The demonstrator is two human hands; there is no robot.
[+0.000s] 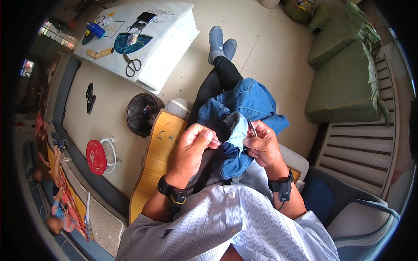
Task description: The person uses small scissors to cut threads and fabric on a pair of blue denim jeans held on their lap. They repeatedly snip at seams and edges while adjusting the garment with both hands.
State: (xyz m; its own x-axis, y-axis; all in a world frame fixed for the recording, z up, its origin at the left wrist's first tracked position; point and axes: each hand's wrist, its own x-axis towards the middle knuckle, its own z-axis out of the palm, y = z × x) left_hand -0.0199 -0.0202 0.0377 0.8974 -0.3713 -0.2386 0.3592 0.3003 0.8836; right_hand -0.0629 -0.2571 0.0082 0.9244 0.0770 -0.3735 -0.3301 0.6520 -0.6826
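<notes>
Blue denim (pixel 254 98), a garment with light and dark sides showing, lies bunched over my lap. Its pale inner side (pixel 238 129) rises between my hands. My left hand (pixel 194 145) is closed in a pinch at the left edge of the cloth; whatever its fingertips hold is too small to make out. In my right hand (pixel 264 147), a thin shiny metal tool like small thread snips (pixel 252 128) sticks up between thumb and fingers, against the denim. The lower part of that tool is hidden by the fingers.
A white table (pixel 167 43) bears black-handled scissors (pixel 133 65) and a blue bottle (pixel 96 29). Beside my seat's yellow mat (pixel 163 143) stand a waste bin (pixel 141 114) and a red-topped stool (pixel 96 157). Green-covered bundles (pixel 342 82) occupy the right. People rest on the far-left sofa.
</notes>
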